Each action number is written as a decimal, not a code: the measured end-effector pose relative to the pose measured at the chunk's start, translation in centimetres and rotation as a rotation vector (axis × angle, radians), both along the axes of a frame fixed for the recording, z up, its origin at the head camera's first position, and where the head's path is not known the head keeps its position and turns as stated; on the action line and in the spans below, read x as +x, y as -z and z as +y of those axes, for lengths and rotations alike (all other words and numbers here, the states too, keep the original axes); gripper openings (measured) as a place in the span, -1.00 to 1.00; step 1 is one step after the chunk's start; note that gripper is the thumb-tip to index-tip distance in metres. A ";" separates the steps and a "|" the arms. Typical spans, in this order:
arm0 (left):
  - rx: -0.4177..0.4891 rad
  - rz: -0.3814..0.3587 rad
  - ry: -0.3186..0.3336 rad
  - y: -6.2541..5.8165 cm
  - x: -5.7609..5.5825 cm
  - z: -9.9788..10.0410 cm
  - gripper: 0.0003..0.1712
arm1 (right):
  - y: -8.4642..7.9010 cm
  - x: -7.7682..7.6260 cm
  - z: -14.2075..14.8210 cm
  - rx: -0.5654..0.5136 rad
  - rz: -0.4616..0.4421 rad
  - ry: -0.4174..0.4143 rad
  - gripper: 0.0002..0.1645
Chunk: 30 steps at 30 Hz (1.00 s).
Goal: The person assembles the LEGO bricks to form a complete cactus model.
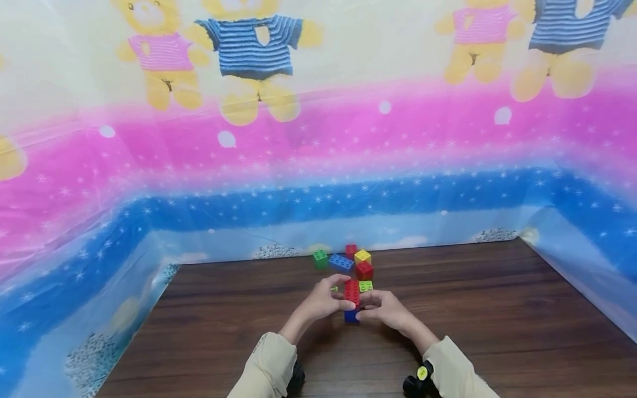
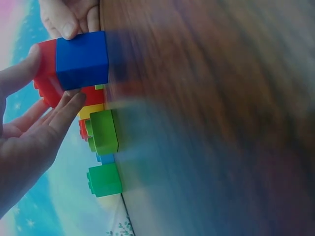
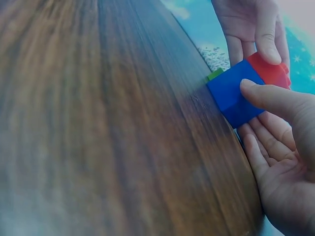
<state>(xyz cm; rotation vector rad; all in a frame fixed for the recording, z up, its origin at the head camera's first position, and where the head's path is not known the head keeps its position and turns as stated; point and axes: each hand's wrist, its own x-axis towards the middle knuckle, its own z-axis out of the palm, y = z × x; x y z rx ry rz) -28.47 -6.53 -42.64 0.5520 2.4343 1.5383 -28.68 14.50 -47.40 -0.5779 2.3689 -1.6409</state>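
In the head view a long red toy brick (image 1: 351, 291) sits on top of a dark blue brick (image 1: 351, 316), near the middle of the table. My left hand (image 1: 318, 300) pinches the red brick, its thumb on the near end and its fingers around the side. From the right, my right hand (image 1: 389, 313) grips the blue brick; in the right wrist view its thumb presses the blue face (image 3: 231, 93). Both bricks appear aligned and touching in the left wrist view. Fingers partly cover the stack.
Behind the hands lie a lime brick (image 1: 365, 286), a red brick (image 1: 364, 270), a yellow brick (image 1: 363, 256), a smaller red brick (image 1: 350, 249), a blue brick (image 1: 341, 262) and a green brick (image 1: 320, 259). The brown table (image 1: 224, 331) meets a printed cloth (image 1: 278, 221) at its back edge.
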 end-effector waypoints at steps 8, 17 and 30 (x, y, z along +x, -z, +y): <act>0.008 -0.023 0.046 -0.1 -0.3 -0.4 -0.29 | 0.1 -0.1 -0.3 0.001 -0.018 0.030 -0.43; 0.010 -0.056 0.109 -0.1 -0.5 -0.8 -0.27 | 0.3 0.0 -0.4 0.008 -0.060 0.036 -0.37; 0.001 -0.092 0.186 -0.3 -1.6 -1.1 -0.25 | 0.1 -0.4 0.5 -0.175 -0.066 0.045 -0.14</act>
